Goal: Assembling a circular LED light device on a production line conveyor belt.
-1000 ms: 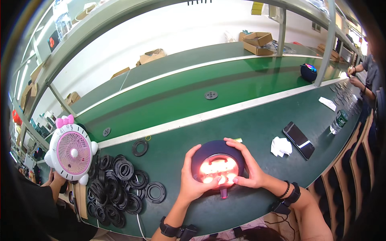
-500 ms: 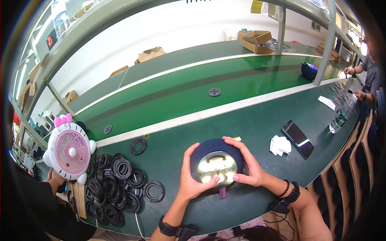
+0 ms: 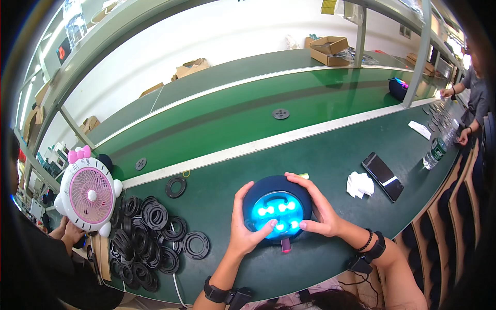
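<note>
A round dark blue device (image 3: 276, 188) with a glowing cyan lit face lies on the green workbench (image 3: 320, 155) in front of me. My left hand (image 3: 247, 230) grips its left side, thumb resting on the lit face. My right hand (image 3: 318, 209) clasps its right side, fingers curled over the top edge. A small red tab sticks out from the device's lower edge. Both wrists wear black bands.
A pile of black rubber rings (image 3: 150, 232) lies to the left, beside a small pink and white fan (image 3: 88, 194). A crumpled white cloth (image 3: 359, 184), a black phone (image 3: 383, 175) and a water bottle (image 3: 436, 151) lie to the right. Another person's hands (image 3: 449, 93) work at far right.
The device's lit face changed from red-orange, to pale white, to cyan now. Both hands stayed on the device with only slight shifts.
</note>
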Motion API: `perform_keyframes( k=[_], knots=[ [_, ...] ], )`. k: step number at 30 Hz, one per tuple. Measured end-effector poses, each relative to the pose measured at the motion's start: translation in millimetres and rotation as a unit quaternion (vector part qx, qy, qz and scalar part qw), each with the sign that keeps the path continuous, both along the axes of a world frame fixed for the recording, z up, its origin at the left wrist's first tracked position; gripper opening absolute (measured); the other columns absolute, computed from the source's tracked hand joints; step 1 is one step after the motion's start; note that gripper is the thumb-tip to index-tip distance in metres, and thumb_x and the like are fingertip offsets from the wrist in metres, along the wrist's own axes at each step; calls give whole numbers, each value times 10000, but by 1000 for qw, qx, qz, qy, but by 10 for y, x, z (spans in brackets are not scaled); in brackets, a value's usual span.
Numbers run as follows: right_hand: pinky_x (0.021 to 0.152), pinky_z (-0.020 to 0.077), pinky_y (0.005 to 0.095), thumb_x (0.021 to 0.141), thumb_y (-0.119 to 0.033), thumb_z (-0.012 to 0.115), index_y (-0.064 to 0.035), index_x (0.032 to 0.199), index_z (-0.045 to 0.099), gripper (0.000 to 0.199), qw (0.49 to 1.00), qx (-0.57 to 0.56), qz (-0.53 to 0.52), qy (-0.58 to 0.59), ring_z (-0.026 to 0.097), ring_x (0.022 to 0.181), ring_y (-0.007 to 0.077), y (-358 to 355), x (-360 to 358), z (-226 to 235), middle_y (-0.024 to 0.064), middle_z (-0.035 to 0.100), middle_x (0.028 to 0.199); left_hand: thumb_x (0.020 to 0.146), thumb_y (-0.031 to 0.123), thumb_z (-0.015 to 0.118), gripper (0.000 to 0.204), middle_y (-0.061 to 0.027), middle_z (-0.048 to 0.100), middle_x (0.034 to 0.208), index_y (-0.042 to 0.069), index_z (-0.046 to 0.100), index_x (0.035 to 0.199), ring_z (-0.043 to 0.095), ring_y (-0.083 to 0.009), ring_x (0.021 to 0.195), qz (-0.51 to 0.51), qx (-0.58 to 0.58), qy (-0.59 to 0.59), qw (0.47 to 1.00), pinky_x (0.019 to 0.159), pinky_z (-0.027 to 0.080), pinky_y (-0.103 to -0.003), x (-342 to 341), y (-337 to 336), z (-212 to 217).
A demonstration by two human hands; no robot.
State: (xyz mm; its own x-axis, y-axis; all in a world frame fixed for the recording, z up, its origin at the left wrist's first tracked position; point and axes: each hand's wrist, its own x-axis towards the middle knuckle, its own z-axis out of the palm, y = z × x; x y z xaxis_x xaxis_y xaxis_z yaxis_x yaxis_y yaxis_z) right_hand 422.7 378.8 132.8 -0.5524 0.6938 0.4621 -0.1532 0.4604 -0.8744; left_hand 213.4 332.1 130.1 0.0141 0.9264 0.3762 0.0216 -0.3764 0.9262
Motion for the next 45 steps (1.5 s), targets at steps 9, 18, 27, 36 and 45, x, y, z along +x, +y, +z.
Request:
perform_keyframes(
  k=[9, 18, 27, 36, 45],
  knots=[
    [1107, 255, 423, 715, -272, 734, -12, 1368, 388, 784, 991, 91, -85, -49, 340, 1339, 353, 13, 26, 83, 224, 339, 1429, 868, 240, 576, 555, -198, 430, 1361, -34, 390, 1313, 463, -260, 1227, 64, 35, -43, 996, 1058, 338, -380, -19, 29, -137],
    [959, 391, 437, 693, -346, 770, -160, 1255, 581, 622, 961, 209, -111, -144, 432, 1100, 338, -14, 12, 171, 160, 414, 1179, 816, 200, 600, 530, -158, 454, 1191, -39, 424, 1255, 477, -263, 1159, 127, 57, -20, 990, 1024, 368, -379, 66, -35, -101],
    [942, 386, 463, 710, -413, 747, -205, 1197, 640, 541, 923, 313, -121, -187, 463, 1096, 371, -21, 29, 221, 184, 457, 1203, 803, 262, 636, 620, -238, 484, 1321, -38, 455, 1314, 494, -358, 1220, 117, 88, 101, 984, 1030, 381, -416, 94, -24, -67],
    [947, 380, 463, 782, -431, 682, -170, 1171, 631, 471, 894, 337, -144, -256, 477, 1138, 361, -81, -30, 383, 176, 433, 1354, 811, 296, 628, 625, -244, 477, 1320, -34, 461, 1314, 493, -362, 1216, 111, 86, 93, 986, 1029, 383, -416, 95, -23, -36],
    [623, 471, 343, 819, -173, 640, -48, 966, 623, 193, 928, 181, -261, -192, 590, 704, 239, -18, 125, 309, 94, 589, 879, 844, 553, 503, 649, -124, 510, 968, -52, 520, 1080, 546, -223, 918, 187, 52, 7, 981, 844, 445, -349, -59, -67, -161]
  ],
)
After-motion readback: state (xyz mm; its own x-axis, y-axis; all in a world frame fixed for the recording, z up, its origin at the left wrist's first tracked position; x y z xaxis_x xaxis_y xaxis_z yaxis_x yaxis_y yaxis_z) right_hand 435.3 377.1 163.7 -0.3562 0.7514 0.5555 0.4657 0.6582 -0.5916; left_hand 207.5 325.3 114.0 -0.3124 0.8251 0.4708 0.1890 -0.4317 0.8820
